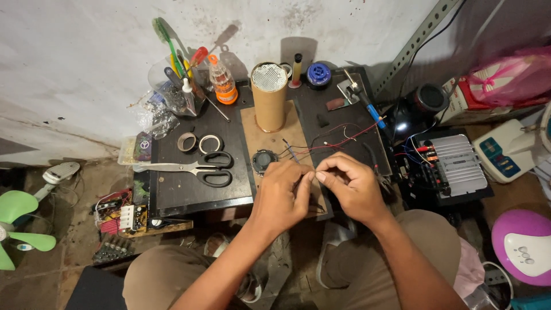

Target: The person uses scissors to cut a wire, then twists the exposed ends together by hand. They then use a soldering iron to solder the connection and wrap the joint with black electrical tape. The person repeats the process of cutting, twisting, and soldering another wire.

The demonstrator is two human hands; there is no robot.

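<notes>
On the dark bench (189, 189) I log, from the left, scissors (198, 168), a small round speaker (264, 161) and a cardboard tube (269, 97) with mesh top. My left hand (282, 195) and right hand (351, 185) meet fingertip to fingertip just right of the speaker, both pinched narrow on a thin wire (338, 140). Rightmost, beside the bench, I list a silver amplifier (456, 166).

Bare room lies along the table (172, 198) front-left edge, below the scissors (198, 168); the back edge is crowded by the cardboard tube (268, 97), tool jar (175, 86) and glue bottle (222, 83); red wires (338, 140) cross the right side
</notes>
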